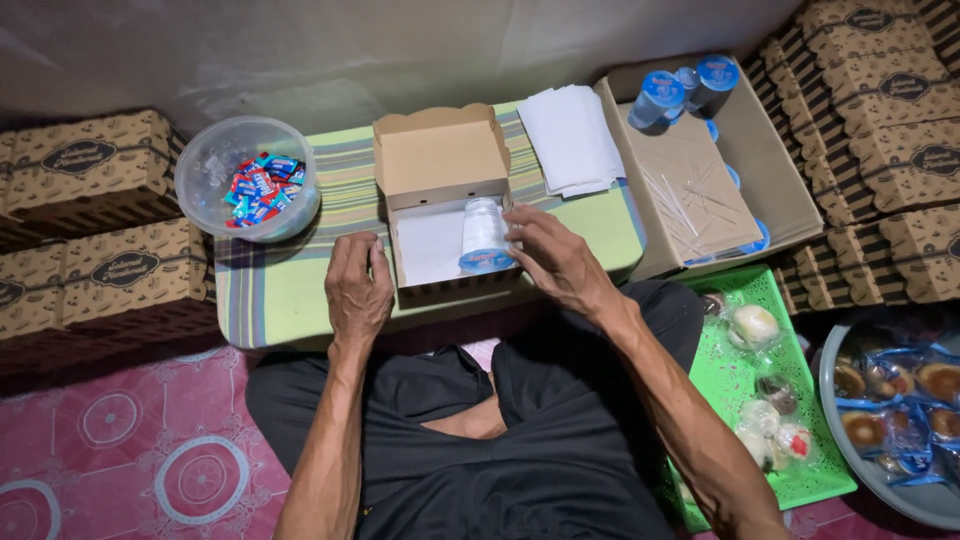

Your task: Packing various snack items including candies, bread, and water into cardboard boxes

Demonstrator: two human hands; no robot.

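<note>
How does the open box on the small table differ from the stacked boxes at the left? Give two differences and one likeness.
The open box has its lid raised, showing a plain inside; the stacked boxes are shut. The open box holds a water cup under the right hand; the stacked boxes show only patterned outsides. Both are brown cardboard.

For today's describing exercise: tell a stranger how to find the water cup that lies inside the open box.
Start at the small striped table before the seated person. In its middle is an open cardboard box lined with white paper. The clear plastic water cup lies on its side there, blue lid towards the person, touched by the right hand; the other cups sit in the carton further right.
</note>
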